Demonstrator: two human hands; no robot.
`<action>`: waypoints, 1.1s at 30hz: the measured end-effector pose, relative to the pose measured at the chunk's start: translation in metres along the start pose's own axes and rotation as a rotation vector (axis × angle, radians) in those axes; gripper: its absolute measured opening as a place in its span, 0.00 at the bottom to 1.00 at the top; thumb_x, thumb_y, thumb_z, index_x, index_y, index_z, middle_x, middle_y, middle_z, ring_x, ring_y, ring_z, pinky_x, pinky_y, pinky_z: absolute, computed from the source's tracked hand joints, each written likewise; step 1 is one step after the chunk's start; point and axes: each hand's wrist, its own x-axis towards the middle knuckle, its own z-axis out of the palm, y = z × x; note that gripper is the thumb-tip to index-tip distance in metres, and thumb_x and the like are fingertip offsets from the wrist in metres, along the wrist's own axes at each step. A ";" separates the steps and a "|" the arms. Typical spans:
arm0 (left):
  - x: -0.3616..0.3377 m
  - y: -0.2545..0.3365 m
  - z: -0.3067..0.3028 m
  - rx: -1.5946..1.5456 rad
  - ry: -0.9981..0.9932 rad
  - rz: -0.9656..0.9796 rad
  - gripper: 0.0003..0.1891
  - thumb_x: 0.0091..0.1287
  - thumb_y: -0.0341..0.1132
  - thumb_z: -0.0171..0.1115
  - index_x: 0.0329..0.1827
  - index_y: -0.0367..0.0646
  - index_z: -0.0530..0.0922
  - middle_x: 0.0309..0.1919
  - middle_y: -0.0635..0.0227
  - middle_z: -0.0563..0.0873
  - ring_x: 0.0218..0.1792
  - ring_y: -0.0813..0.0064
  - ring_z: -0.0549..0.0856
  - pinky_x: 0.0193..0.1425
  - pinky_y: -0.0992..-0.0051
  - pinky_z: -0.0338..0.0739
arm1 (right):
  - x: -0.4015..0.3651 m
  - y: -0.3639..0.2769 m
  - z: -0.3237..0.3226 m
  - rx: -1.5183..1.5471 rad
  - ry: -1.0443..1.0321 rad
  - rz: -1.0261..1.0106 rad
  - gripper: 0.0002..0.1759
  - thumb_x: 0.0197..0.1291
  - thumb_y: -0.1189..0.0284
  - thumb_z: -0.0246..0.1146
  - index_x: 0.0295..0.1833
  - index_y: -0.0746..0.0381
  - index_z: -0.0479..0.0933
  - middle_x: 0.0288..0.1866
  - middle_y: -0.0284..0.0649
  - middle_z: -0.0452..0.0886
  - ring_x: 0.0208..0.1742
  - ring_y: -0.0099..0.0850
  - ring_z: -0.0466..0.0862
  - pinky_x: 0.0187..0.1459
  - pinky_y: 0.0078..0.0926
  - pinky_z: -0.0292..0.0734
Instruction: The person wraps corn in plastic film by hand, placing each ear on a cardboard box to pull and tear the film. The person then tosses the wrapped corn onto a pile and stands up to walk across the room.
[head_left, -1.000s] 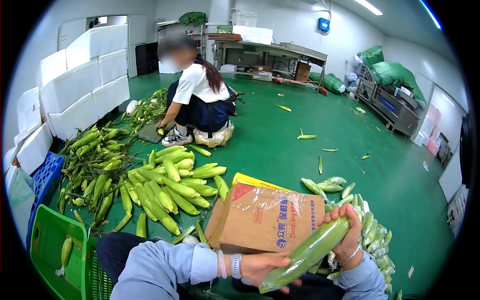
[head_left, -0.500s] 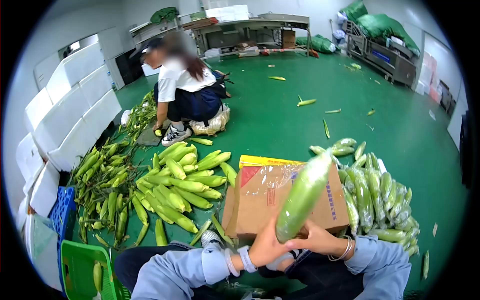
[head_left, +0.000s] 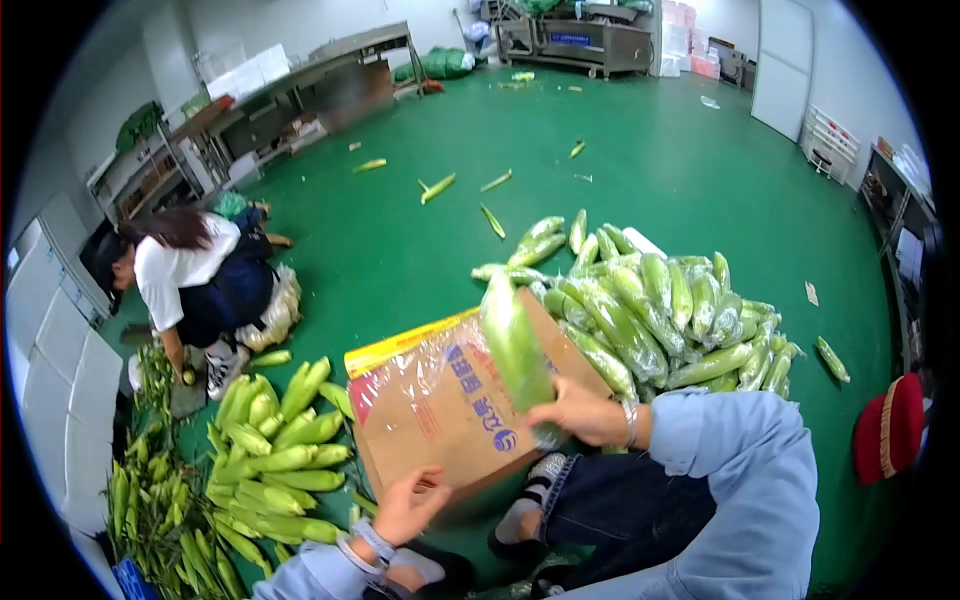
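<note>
A green ear of corn in clear film (head_left: 515, 345) stands tilted above the right part of the cardboard box (head_left: 440, 400), gripped near its lower end by my right hand (head_left: 585, 411). My left hand (head_left: 410, 503) is at the box's front left edge, holding nothing, its fingers curved and apart. Film-wrapped corn (head_left: 640, 320) lies heaped to the right of the box. To its left is a pile of unwrapped corn (head_left: 275, 455). Clear film and a yellow strip (head_left: 405, 345) show on the box's far side.
A co-worker (head_left: 205, 275) crouches at the left, one hand near the floor by husks. More husked leaves and corn (head_left: 150, 500) lie at lower left. A red hat (head_left: 890, 428) is at far right. Metal tables (head_left: 300, 95) and a machine (head_left: 590, 45) stand behind.
The view has swung right. My left hand has let go of the wrapped corn and moved left, away from it; my right hand now holds the corn alone, over the box's right part.
</note>
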 end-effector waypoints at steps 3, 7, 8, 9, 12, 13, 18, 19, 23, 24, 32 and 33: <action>-0.009 -0.036 -0.012 0.167 0.144 0.071 0.13 0.57 0.31 0.63 0.44 0.36 0.75 0.34 0.60 0.80 0.33 0.70 0.80 0.37 0.75 0.75 | -0.003 -0.013 -0.040 0.099 0.044 -0.055 0.29 0.46 0.80 0.62 0.57 0.65 0.65 0.47 0.38 0.76 0.48 0.26 0.76 0.48 0.24 0.72; -0.017 -0.100 -0.031 0.278 0.386 0.158 0.08 0.60 0.28 0.57 0.40 0.36 0.74 0.27 0.62 0.74 0.29 0.70 0.74 0.34 0.74 0.70 | -0.032 -0.028 -0.100 0.109 0.274 -0.112 0.30 0.46 0.81 0.62 0.58 0.65 0.64 0.48 0.37 0.74 0.48 0.25 0.74 0.49 0.24 0.71; -0.023 -0.129 -0.039 0.245 0.413 0.140 0.08 0.61 0.28 0.56 0.41 0.36 0.73 0.27 0.61 0.73 0.29 0.69 0.73 0.34 0.73 0.69 | -0.040 -0.024 -0.112 0.068 0.351 -0.251 0.30 0.47 0.79 0.63 0.58 0.66 0.64 0.47 0.38 0.74 0.48 0.26 0.73 0.50 0.25 0.70; -0.039 -0.154 -0.049 0.396 0.365 0.053 0.06 0.62 0.28 0.55 0.39 0.36 0.73 0.28 0.62 0.75 0.31 0.71 0.75 0.38 0.74 0.70 | -0.050 -0.014 -0.122 0.023 0.422 -0.380 0.30 0.47 0.77 0.63 0.58 0.67 0.64 0.47 0.39 0.74 0.49 0.26 0.72 0.51 0.26 0.68; -0.062 -0.195 -0.058 0.678 0.210 -0.133 0.05 0.63 0.29 0.54 0.36 0.36 0.73 0.31 0.63 0.77 0.33 0.71 0.77 0.41 0.74 0.71 | -0.085 0.042 -0.135 -0.105 0.823 -0.626 0.35 0.48 0.75 0.65 0.62 0.66 0.59 0.52 0.40 0.72 0.52 0.27 0.71 0.54 0.26 0.67; -0.074 -0.207 -0.052 0.699 0.150 -0.191 0.05 0.63 0.29 0.54 0.36 0.36 0.73 0.31 0.62 0.77 0.33 0.71 0.77 0.41 0.74 0.71 | -0.097 0.064 -0.133 -0.117 0.919 -0.660 0.39 0.49 0.74 0.66 0.65 0.66 0.55 0.55 0.41 0.70 0.56 0.29 0.70 0.57 0.26 0.65; -0.098 -0.244 0.022 0.678 -0.189 -0.298 0.05 0.63 0.30 0.54 0.37 0.36 0.74 0.32 0.60 0.77 0.34 0.67 0.77 0.42 0.72 0.72 | -0.140 0.174 -0.120 0.153 1.258 -0.428 0.31 0.46 0.71 0.68 0.56 0.66 0.65 0.47 0.40 0.76 0.47 0.29 0.75 0.50 0.26 0.70; -0.096 -0.248 0.032 0.673 -0.245 -0.294 0.06 0.63 0.30 0.54 0.37 0.36 0.74 0.32 0.60 0.77 0.35 0.66 0.77 0.42 0.71 0.72 | -0.150 0.185 -0.122 0.200 1.291 -0.377 0.29 0.46 0.71 0.68 0.53 0.66 0.67 0.45 0.40 0.77 0.44 0.29 0.76 0.47 0.27 0.71; -0.083 -0.246 0.044 0.717 -0.370 -0.259 0.06 0.63 0.30 0.55 0.37 0.36 0.74 0.33 0.58 0.78 0.35 0.64 0.78 0.42 0.69 0.72 | -0.178 0.177 -0.186 -0.068 1.528 -0.330 0.29 0.46 0.66 0.68 0.50 0.70 0.65 0.45 0.51 0.77 0.44 0.44 0.79 0.47 0.36 0.72; -0.082 -0.243 0.043 0.732 -0.403 -0.264 0.06 0.63 0.30 0.55 0.37 0.36 0.74 0.33 0.58 0.78 0.36 0.63 0.78 0.42 0.69 0.72 | -0.180 0.168 -0.210 -0.199 1.572 -0.269 0.37 0.47 0.64 0.68 0.56 0.73 0.60 0.52 0.58 0.72 0.53 0.50 0.73 0.55 0.40 0.67; -0.092 -0.257 0.036 0.754 -0.961 0.065 0.07 0.64 0.31 0.55 0.38 0.35 0.75 0.34 0.54 0.79 0.38 0.58 0.79 0.43 0.65 0.73 | -0.156 0.117 -0.282 -1.105 1.590 0.166 0.36 0.47 0.59 0.67 0.59 0.66 0.67 0.53 0.54 0.73 0.54 0.48 0.72 0.55 0.43 0.66; -0.098 -0.279 0.037 0.659 -1.078 0.272 0.07 0.64 0.31 0.55 0.38 0.35 0.75 0.35 0.54 0.79 0.38 0.57 0.79 0.44 0.65 0.73 | -0.143 0.142 -0.279 -1.337 1.667 -0.200 0.33 0.46 0.65 0.67 0.59 0.63 0.67 0.53 0.51 0.73 0.55 0.48 0.70 0.56 0.44 0.64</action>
